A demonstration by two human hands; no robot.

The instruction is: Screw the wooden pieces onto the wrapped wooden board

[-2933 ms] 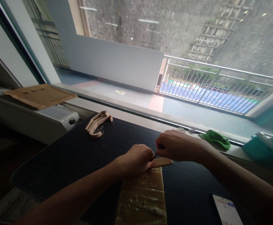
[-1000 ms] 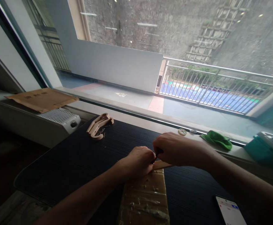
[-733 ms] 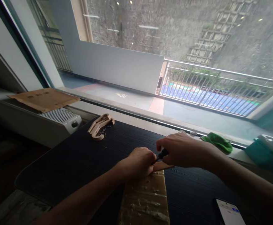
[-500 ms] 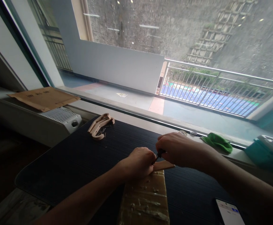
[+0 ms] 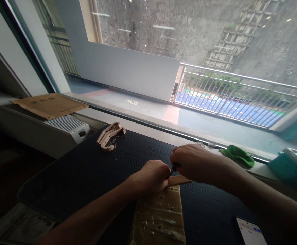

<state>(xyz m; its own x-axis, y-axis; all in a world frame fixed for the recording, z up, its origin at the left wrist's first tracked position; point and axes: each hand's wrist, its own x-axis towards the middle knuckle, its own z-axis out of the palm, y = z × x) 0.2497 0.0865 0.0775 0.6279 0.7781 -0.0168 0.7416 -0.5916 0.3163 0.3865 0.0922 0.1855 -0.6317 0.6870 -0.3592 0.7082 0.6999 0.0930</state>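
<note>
Black-handled and thin-shafted, a tool (image 5: pixel 174 167) sits in the right hand (image 5: pixel 189 157), whose fingers are curled firmly around its handle, slightly right of centre in the frame. Its shaft slants down and left towards the left hand (image 5: pixel 153 174), where the tip is hidden behind the fingers. The left hand is closed and grips the left end of a wooden strip (image 5: pixel 179 180); the fine placement of its fingertips cannot be told. The strip lies across the far end of a box (image 5: pixel 160 217) wrapped in brownish tape, at bottom centre, and its free end projects to the right, below the right hand. Small bumps and wrinkles mark the wrapping. Both items are on a dark table (image 5: pixel 74 180) with a fine grain. Left of centre, near the table's far edge, curved wooden pieces (image 5: pixel 109 135) lie together, with several small screws or nails (image 5: pixel 113 140) just beside them. At lower right, a phone (image 5: pixel 250 232) with a lit screen lies near the right forearm, cut off by the frame's bottom edge. Beyond the right forearm, a green cloth (image 5: pixel 238 156) rests on the windowsill (image 5: pixel 148 132). At mid-left, a brown envelope (image 5: pixel 48 104) partly covers a white slatted unit (image 5: pixel 69 127).
</note>
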